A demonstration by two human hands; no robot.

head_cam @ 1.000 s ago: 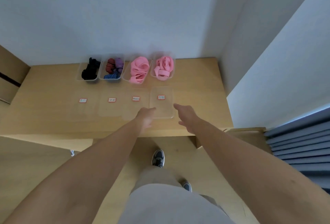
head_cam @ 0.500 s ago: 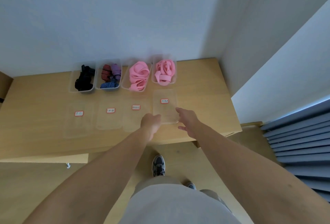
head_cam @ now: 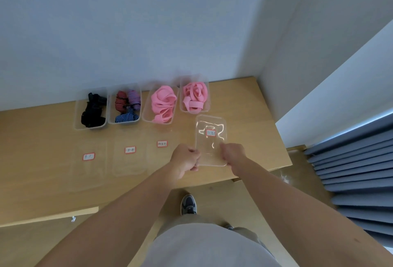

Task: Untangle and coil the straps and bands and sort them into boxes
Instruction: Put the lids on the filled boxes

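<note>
The clear lid with the small red-framed label is in both hands, held just in front of the rightmost box, where the coiled pink bands lie. The left hand has its fingers curled and pinches the near left edge. The right hand grips the near right corner in the same way. I cannot tell if the far edge of the lid touches the worktop or hangs a little above it. I judge this lid as thin, light plastic that flexes easily and is rather slippery, so holding it at two opposite edges is right; one corner alone would let it twist. The bands are soft and springy, and a loop stands above the rim of the box — I think it may push back when the lid comes down. To the left is a box of wider pink straps, then one of striped bands, then one of black straps. All three are open. In front of them three more lids lie flat on the worktop, each with its label. So the sorting looks done to me, and closing the boxes remains.
</note>
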